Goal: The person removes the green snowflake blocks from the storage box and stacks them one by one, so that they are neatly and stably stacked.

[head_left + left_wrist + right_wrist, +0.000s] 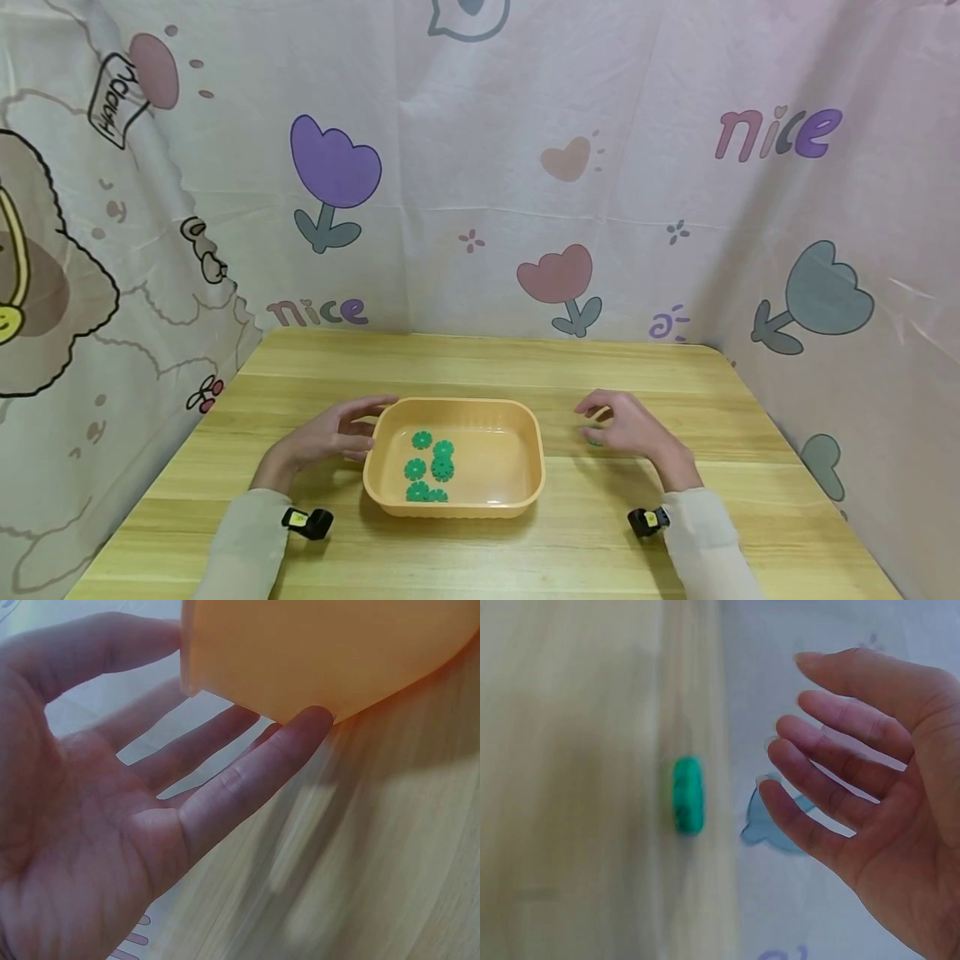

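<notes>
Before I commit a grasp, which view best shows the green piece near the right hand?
Right wrist: nothing covers the green piece there, though it is blurred. Head shows only a sliver, the rest hidden by the right hand; left wrist shows none of it.

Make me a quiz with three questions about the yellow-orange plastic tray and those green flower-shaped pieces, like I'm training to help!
1. True or false: the left hand touches the yellow-orange, rounded rectangular plastic tray.
2. Fill in: in the head view, the green flower-shaped pieces inside the tray lie toward its ___ end.
3. Where is the lone green piece near the right hand: A) inside the tray, B) on the pale wooden table, or C) in the left hand?

Key: 1. True. 2. Left. 3. B.
</notes>
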`<action>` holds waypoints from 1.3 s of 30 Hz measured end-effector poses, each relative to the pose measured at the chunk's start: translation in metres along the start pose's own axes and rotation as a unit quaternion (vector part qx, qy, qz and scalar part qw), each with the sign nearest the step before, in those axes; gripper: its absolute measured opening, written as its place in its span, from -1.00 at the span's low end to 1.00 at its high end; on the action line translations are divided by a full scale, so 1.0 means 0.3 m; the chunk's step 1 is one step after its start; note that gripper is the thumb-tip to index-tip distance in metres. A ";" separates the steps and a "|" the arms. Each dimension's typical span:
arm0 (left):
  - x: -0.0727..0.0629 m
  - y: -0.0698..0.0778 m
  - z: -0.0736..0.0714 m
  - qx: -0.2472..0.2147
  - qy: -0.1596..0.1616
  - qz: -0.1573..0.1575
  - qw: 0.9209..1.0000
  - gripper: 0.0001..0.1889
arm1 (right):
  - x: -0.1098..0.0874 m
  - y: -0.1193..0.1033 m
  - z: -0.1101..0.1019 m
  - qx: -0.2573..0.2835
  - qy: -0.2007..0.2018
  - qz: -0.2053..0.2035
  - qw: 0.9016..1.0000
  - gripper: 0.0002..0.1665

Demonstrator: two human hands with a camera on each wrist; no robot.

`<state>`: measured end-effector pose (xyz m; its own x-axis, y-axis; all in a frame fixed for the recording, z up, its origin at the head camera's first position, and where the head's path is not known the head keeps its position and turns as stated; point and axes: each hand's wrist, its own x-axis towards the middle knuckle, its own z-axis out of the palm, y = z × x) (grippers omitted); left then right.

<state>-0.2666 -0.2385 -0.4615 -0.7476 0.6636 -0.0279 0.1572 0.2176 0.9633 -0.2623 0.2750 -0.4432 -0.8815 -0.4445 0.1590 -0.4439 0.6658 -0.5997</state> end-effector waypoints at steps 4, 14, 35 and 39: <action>0.002 0.003 -0.001 0.004 -0.002 0.003 1.000 -0.22 | 0.021 -0.066 0.007 0.022 -0.003 -0.046 0.999 -0.66; 0.006 0.005 0.000 0.000 0.001 -0.009 1.000 -0.21 | 0.079 -0.197 0.049 0.052 -0.026 -0.108 0.992 -0.66; 0.003 -0.005 -0.001 -0.009 -0.001 -0.005 1.000 -0.22 | 0.166 -0.362 0.218 0.051 -0.134 -0.175 0.974 -0.69; 0.001 -0.004 -0.002 -0.004 0.000 -0.006 1.000 -0.22 | 0.185 -0.383 0.262 0.031 -0.144 -0.204 0.968 -0.70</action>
<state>-0.2674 -0.2392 -0.4624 -0.7493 0.6610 -0.0402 0.1420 0.2196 0.9652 -0.2474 0.1268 -0.4270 -0.5499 -0.8171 0.1730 -0.7275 0.3668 -0.5799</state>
